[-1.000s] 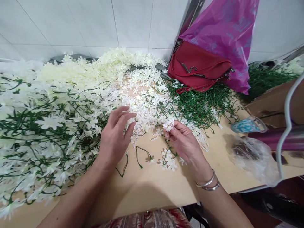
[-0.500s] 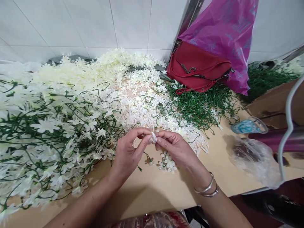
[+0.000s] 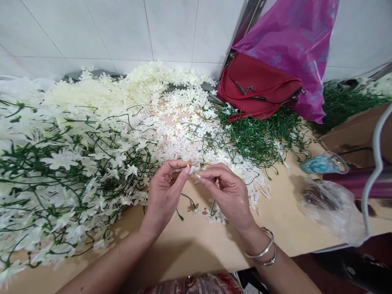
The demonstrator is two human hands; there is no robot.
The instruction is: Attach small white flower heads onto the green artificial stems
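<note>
Near the front of the table, my left hand (image 3: 165, 190) pinches a small white artificial flower (image 3: 194, 169) between thumb and forefinger. Close at its right side is my right hand (image 3: 231, 192), thumb and forefinger nearly together around a tiny white bit too small to name. A metal bangle circles that wrist. Below the fingers, a thin green stem (image 3: 190, 199) hangs or lies; its upper end is hidden by my left hand. Several white blossoms (image 3: 216, 214) lie on the table beneath my right hand, which partly covers them.
White flowers on green stems (image 3: 76, 175) are heaped at left, with loose cream petals (image 3: 147, 85) behind. Green stems (image 3: 260, 134) lie before a red handbag (image 3: 257, 85) and purple plastic bag (image 3: 294, 36). At right are a plastic cup (image 3: 321, 164), clear bag (image 3: 333, 208) and pale cable (image 3: 377, 159).
My fingertips have drawn slightly apart around the white flower. It stays in my left hand and shows more fully. My right hand has turned, its wrist shifting a little left.
</note>
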